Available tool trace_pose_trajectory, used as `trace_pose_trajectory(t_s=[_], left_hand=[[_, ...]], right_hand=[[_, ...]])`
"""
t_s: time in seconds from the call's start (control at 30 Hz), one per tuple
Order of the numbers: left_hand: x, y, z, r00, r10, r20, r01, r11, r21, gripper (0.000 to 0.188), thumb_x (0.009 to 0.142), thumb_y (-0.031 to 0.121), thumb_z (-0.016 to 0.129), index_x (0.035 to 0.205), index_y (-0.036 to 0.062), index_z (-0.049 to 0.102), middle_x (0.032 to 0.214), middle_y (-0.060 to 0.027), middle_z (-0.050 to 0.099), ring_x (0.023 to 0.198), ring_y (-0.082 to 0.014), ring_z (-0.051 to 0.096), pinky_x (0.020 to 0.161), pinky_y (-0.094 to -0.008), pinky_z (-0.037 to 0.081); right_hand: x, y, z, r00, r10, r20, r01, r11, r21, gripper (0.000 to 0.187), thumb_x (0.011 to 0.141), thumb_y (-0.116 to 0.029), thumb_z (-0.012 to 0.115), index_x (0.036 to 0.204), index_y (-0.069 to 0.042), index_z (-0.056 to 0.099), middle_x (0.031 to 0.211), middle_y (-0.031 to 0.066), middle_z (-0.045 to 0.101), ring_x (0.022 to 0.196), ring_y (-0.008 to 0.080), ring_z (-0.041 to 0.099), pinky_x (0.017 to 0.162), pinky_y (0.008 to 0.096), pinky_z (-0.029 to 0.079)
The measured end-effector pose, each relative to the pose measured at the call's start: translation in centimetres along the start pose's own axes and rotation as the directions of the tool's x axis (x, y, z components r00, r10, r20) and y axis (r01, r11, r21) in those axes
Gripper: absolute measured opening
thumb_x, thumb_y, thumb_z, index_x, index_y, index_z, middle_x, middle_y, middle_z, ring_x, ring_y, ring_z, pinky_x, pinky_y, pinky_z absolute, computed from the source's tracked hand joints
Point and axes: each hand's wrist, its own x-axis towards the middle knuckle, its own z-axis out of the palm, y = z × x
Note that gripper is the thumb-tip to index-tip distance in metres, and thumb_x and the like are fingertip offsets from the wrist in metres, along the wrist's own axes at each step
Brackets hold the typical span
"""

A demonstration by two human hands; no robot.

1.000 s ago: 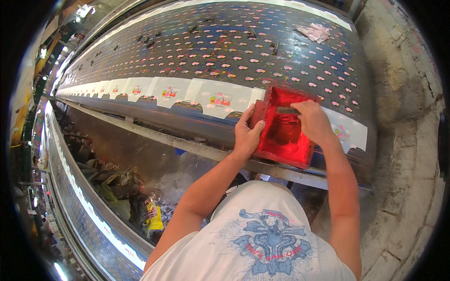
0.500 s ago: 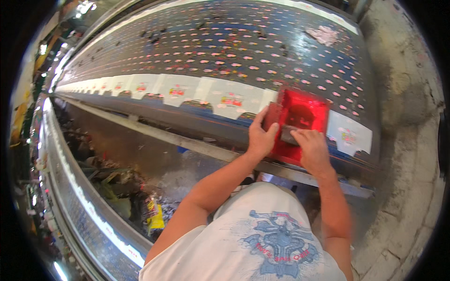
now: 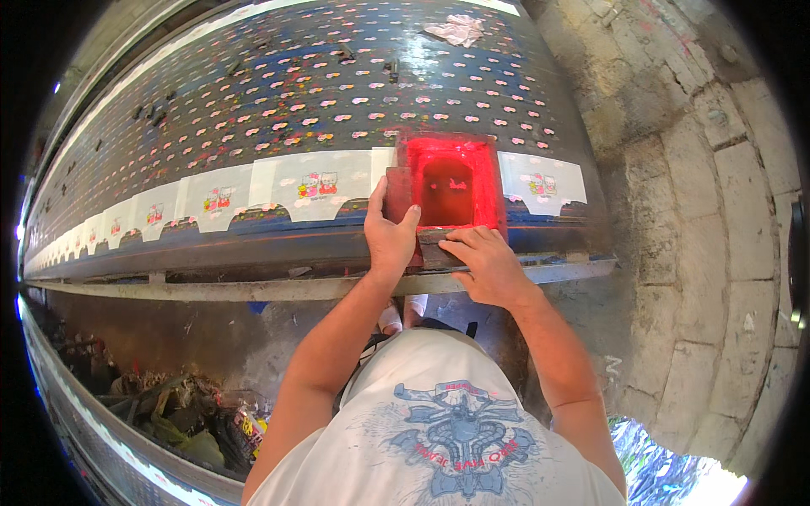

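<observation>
Here's the red frame [image 3: 492, 190], just right of the picture's centre, set over the row of white pieces [image 3: 291, 192] along the table [image 3: 291, 137]. My left hand [image 3: 391, 244] clasps its left side, likely to stop it sliding. And my right hand [image 3: 489, 268] grips the dark block [image 3: 434, 254] at the frame's lower end, fingers over its top, probably for even pressure. Up top, a crumpled pink cloth [image 3: 458, 30], well apart.

frame [image 3: 494, 190] sits on table [image 3: 574, 139] at near edge, toward right corner | left hand [image 3: 391, 238]: frame's left side | block [image 3: 439, 255], under right hand [image 3: 489, 268]: frame's near end | rag [image 3: 456, 30]: toward far-right corner
</observation>
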Motion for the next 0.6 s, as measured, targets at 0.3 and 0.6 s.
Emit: trace_pose_trajectory(t_s=[0.3, 0.6], left_hand=[[0.4, -1.2, 0.3, 0.995, 0.098, 0.003, -0.097, 0.979, 0.178, 0.096, 0.083, -0.004, 0.083, 0.171, -0.0055, 0.046, 0.166, -0.0252, 0.060, 0.153, -0.0343, 0.062, 0.128, -0.0410, 0.049], [0.7, -0.4, 1.0, 0.999, 0.028, -0.032, -0.028, 0.999, 0.023, 0.097, 0.079, -0.014, 0.077, 0.170, -0.0091, 0.045, 0.164, -0.0249, 0.062, 0.151, -0.0278, 0.062, 0.126, -0.0379, 0.050]], right_hand=[[-1.7, 0.1, 0.7, 0.976, 0.029, -0.215, -0.032, 0.999, -0.014, 0.057, 0.093, -0.023, 0.090, 0.146, -0.009, 0.075, 0.149, 0.0134, 0.070, 0.142, 0.0379, 0.063, 0.121, 0.0543, 0.048], [-5.0, 6.2, 2.0, 0.788, 0.615, -0.035, -0.250, 0.372, 0.894, 0.038, 0.110, -0.019, 0.079, 0.142, 0.000, 0.077, 0.126, 0.0153, 0.084, 0.121, 0.0184, 0.076, 0.112, 0.0382, 0.056]])
